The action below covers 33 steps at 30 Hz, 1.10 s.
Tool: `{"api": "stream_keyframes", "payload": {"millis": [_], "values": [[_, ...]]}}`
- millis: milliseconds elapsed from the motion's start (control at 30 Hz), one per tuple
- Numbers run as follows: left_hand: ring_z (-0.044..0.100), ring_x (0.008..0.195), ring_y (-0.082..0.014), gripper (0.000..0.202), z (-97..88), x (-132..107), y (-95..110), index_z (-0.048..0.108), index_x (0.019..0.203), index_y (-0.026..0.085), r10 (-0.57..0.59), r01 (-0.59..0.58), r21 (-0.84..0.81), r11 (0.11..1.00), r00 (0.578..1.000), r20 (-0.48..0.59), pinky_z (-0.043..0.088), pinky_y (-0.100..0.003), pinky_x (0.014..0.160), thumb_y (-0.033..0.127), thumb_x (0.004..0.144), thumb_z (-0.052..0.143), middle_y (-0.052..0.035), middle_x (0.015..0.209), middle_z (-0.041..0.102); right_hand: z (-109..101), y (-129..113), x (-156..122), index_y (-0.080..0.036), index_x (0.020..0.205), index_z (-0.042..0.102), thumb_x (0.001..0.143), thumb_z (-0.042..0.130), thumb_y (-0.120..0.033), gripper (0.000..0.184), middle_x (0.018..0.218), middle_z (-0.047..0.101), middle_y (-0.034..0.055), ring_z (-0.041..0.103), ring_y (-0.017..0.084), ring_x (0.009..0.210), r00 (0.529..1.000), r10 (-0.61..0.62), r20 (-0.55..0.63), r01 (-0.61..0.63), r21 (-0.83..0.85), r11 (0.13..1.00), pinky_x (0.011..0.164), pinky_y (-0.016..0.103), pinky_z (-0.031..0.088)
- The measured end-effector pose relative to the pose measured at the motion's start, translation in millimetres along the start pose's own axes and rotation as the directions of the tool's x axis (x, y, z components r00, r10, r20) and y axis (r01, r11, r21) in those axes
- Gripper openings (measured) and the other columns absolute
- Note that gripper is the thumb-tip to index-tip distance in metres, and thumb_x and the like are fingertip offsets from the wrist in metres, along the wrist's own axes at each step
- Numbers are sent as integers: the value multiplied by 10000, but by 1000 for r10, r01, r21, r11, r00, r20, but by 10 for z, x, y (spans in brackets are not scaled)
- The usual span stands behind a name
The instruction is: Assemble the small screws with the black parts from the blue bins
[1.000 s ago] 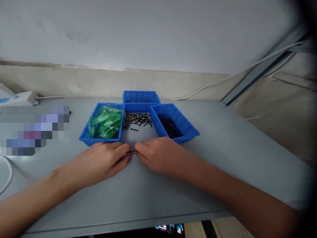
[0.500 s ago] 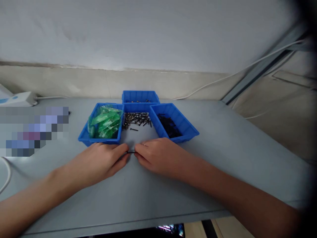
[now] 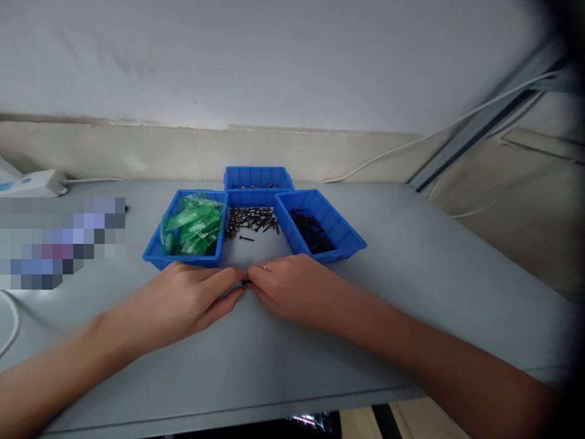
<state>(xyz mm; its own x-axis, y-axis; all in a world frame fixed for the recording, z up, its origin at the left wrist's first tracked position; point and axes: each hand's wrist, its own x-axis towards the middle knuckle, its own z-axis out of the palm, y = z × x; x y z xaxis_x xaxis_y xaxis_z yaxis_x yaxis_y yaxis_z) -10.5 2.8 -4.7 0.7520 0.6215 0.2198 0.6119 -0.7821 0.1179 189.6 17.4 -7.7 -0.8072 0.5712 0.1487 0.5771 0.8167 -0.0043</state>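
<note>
My left hand [image 3: 196,296] and my right hand [image 3: 287,283] meet fingertip to fingertip just in front of the blue bins. Between them is a small dark screw [image 3: 245,281], mostly covered by the fingers. My right hand pinches it, with thumb and fingers together. The left thumb and forefinger close on its other end. A single dark screw [image 3: 247,238] lies on the table beyond my hands. Behind it spreads a pile of screws [image 3: 256,219], some dark and some brassy.
The left blue bin [image 3: 153,251] holds green plastic bags [image 3: 196,225]. Dark small parts [image 3: 313,231] fill the bottom of the right blue bin [image 3: 345,235]. A third blue bin [image 3: 258,177] stands behind. White cables run at the wall and left edge.
My left hand has moved slightly right, closing the gap to the right fingertips. The thin dark shaft seen between them is now mostly covered. The bins have not moved.
</note>
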Motion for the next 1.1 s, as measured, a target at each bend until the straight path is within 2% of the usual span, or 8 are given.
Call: {"api": "stream_keyframes", "payload": {"millis": [133,233,400,667,933,1100], "values": [[567,539,-116,213,-5,4,9,529,947,158,47,-47,-7,999,998,-28,383,-232,495,272,897,356,25,602,562,15,2,4,-168,781,516,823,437,-152,91,683,592,1,517,116,576,1000,4,4,-4,11,1000,492,269,255],[552,525,-113,212,-13,5,17,530,851,160,60,-60,-1,998,998,-27,363,-233,479,273,896,355,27,582,541,30,7,2,-172,771,508,818,440,-152,85,678,588,-6,515,121,572,1000,-5,-13,5,5,1000,483,268,247],[526,487,-115,229,-11,14,15,482,741,172,12,-12,29,999,1000,22,320,-245,450,273,890,341,32,546,506,24,13,-10,-164,775,504,830,415,-154,105,660,573,-2,492,116,544,999,-33,-19,33,-12,999,475,270,229],[552,500,-143,190,4,21,-8,470,760,189,-114,105,63,992,979,169,304,-261,450,280,870,345,28,582,539,-10,-9,-12,-184,749,492,828,414,-162,113,638,555,-17,474,115,529,1000,-13,-9,12,-55,998,464,285,204],[565,516,-149,200,8,47,12,492,758,185,-126,113,74,991,970,210,309,-259,451,261,870,345,18,603,569,-65,-42,9,-169,744,497,841,393,-173,142,649,560,-10,481,113,563,998,-57,11,57,-37,998,468,285,196],[573,541,-136,217,9,45,10,513,778,172,-72,67,31,997,976,206,340,-249,474,246,876,334,4,626,585,-70,-43,1,-163,729,489,861,371,-181,178,638,547,-3,476,115,566,994,-109,-19,109,-30,994,464,285,185]]}}
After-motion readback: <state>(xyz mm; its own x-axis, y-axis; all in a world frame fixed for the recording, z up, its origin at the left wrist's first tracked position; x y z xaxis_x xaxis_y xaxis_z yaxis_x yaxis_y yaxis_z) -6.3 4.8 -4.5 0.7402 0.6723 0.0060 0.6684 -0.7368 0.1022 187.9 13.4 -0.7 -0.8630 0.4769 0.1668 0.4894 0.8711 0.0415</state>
